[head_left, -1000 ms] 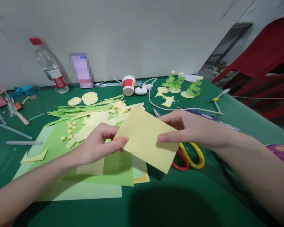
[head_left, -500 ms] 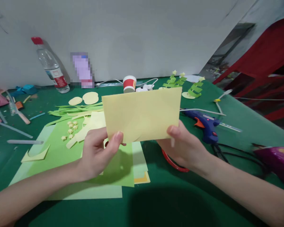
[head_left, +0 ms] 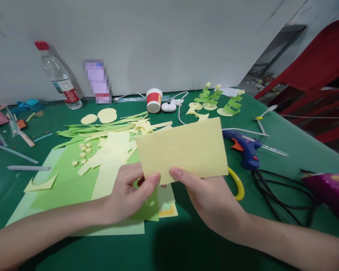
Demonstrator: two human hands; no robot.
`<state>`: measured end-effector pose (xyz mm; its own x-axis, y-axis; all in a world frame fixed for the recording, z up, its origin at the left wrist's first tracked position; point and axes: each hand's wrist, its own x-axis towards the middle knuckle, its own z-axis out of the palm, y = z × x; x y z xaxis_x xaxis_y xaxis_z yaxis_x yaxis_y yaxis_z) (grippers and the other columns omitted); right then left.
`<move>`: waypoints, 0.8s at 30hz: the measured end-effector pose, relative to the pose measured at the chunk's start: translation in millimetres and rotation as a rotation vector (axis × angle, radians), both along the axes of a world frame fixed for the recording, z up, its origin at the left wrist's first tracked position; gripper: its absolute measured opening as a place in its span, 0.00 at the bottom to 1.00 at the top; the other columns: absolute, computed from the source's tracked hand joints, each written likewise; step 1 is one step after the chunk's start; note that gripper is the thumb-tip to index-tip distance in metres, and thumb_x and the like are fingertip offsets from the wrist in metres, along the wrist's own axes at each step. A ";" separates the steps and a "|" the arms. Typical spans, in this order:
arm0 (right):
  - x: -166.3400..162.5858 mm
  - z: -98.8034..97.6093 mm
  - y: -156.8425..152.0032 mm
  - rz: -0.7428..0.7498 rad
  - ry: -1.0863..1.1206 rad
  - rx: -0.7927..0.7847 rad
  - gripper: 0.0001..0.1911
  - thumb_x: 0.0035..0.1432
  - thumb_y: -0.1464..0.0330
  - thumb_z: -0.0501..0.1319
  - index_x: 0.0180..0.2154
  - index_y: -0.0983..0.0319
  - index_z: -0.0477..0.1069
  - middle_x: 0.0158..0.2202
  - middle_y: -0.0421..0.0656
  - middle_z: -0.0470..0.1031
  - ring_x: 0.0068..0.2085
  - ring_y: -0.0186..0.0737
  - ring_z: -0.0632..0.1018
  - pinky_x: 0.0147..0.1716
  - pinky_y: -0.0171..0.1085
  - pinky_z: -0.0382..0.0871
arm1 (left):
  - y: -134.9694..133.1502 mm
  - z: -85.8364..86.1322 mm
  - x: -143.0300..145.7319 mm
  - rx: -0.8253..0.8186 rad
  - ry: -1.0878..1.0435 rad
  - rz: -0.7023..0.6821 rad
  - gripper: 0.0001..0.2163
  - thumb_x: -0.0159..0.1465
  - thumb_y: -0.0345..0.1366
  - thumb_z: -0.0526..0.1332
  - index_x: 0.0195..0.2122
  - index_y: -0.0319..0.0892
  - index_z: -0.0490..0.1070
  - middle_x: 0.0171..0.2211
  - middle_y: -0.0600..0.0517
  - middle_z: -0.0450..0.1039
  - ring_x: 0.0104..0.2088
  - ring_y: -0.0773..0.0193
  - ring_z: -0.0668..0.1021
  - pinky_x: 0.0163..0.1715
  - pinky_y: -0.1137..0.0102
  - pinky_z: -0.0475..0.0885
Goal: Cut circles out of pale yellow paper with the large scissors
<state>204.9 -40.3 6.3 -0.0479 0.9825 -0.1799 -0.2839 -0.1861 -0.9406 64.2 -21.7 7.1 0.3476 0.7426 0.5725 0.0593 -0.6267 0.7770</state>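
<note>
A plain rectangle of pale yellow paper [head_left: 183,148] is held up over the table, tilted a little with its right end higher. My left hand [head_left: 134,194] pinches its lower left corner, thumb on the near face. My right hand [head_left: 211,199] grips the lower edge near the middle, its thumb close to the left thumb and its other fingers hidden behind the sheet. Below and to the left lie green paper sheets [head_left: 70,180], with pale yellow strips [head_left: 113,150] and several small folded stars [head_left: 83,152] on them. A yellow ring-shaped handle [head_left: 238,184] shows beside my right hand.
A blue glue gun [head_left: 247,148] with a cable lies at right, near a purple tool [head_left: 327,190]. Along the back stand a water bottle [head_left: 63,84], a paper cup [head_left: 154,101] and green paper spirals topped with stars [head_left: 233,103]. Green strips [head_left: 84,130] lie at left.
The paper has moved right and down. My right hand has slid from its right corner toward the middle of the lower edge, nearer my left hand. A yellow handle now shows where a red one did.
</note>
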 end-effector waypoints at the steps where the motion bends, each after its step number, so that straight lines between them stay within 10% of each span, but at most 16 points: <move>1: 0.5 1.5 0.9 0.010 0.012 0.009 0.15 0.43 0.64 0.66 0.37 0.55 0.73 0.36 0.42 0.78 0.45 0.47 0.74 0.50 0.46 0.66 | 0.1 1.4 0.0 -0.017 -0.002 -0.018 0.15 0.60 0.28 0.53 0.16 0.39 0.58 0.14 0.59 0.58 0.15 0.75 0.62 0.15 0.79 0.57; 12: 4.4 9.3 5.8 0.099 0.007 0.001 0.08 0.44 0.69 0.66 0.31 0.60 0.71 0.27 0.38 0.74 0.25 0.32 0.69 0.19 0.29 0.63 | 7.5 6.4 -6.9 -0.203 0.012 -0.305 0.13 0.60 0.25 0.51 0.19 0.39 0.63 0.19 0.57 0.66 0.21 0.74 0.68 0.23 0.79 0.66; 18: 6.5 8.2 1.6 0.167 -0.056 0.015 0.16 0.48 0.69 0.63 0.13 0.61 0.63 0.13 0.36 0.63 0.19 0.30 0.65 0.18 0.30 0.60 | 6.5 9.7 -6.4 -0.134 0.035 -0.366 0.11 0.60 0.24 0.51 0.22 0.37 0.65 0.20 0.53 0.68 0.23 0.71 0.70 0.23 0.79 0.66; 24: 5.0 11.5 -2.6 0.205 0.001 0.059 0.10 0.49 0.69 0.63 0.18 0.61 0.68 0.14 0.35 0.66 0.17 0.28 0.66 0.16 0.27 0.63 | 4.7 10.7 -8.4 -0.136 0.065 -0.430 0.12 0.62 0.23 0.48 0.24 0.36 0.67 0.24 0.50 0.71 0.27 0.71 0.71 0.25 0.80 0.67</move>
<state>209.9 -43.0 17.8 -0.2484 0.9609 -0.1222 -0.2469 -0.1848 -0.9513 55.8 -17.0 17.8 0.6728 0.5899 0.4464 -0.1322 -0.4978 0.8571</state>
